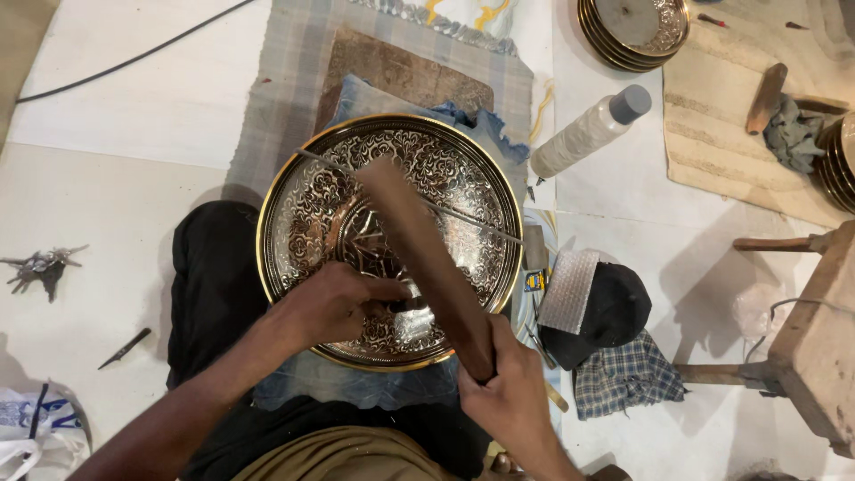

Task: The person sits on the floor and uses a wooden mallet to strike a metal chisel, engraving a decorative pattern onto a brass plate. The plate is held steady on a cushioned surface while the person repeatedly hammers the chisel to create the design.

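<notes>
While left hand (pixel 334 303) presses plate (pixel 389 239), right hand (pixel 508 392) clasps mallet (pixel 423 258).

The round plate (pixel 392 240) is shiny metal, with embossed silver pattern and a glossy golden rim. The stick (pixel 423 258) looks like matt brown wood. Under the plate lies rough blue denim cloth (pixel 356 383).

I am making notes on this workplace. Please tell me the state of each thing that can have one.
Engraved round tray: lying flat on cloth, face up.
Wooden bat: raised above the tray, tilted.
Right hand: closed around the bat's lower end.
Left hand: resting on the tray, fingers bent.
White bottle: lying on its side, capped.
Black cap: lying on the floor.
</notes>
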`<state>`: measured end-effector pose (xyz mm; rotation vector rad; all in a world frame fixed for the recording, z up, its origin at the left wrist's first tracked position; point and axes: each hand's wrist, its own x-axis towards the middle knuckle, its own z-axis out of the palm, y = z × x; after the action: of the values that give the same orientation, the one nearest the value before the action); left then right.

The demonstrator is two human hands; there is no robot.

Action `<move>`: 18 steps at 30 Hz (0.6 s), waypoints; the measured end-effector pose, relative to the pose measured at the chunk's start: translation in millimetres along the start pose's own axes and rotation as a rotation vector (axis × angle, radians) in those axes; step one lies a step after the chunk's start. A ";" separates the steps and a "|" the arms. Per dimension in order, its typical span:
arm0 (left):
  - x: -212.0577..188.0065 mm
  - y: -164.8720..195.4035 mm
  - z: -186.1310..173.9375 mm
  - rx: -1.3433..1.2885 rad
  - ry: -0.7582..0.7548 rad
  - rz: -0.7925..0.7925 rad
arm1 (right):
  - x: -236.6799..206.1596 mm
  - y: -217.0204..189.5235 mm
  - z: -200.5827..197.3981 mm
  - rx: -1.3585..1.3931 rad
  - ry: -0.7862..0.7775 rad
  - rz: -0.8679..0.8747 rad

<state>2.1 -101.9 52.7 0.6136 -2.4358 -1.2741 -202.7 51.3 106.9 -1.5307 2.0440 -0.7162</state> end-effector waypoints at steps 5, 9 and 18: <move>-0.4 -0.6 0.8 -0.086 0.022 -0.048 | 0.3 -0.6 -1.5 -0.170 -0.052 -0.115; -1.5 -2.6 -0.9 -0.155 0.024 -0.007 | 3.0 8.7 4.0 0.079 -0.007 0.011; -0.7 -4.7 -2.5 -0.084 0.026 0.021 | -4.0 22.5 13.3 0.017 -0.001 0.023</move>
<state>4.9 -105.6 50.1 0.5767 -2.3486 -1.3444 -209.0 58.8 82.3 -1.4960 2.0460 -0.7216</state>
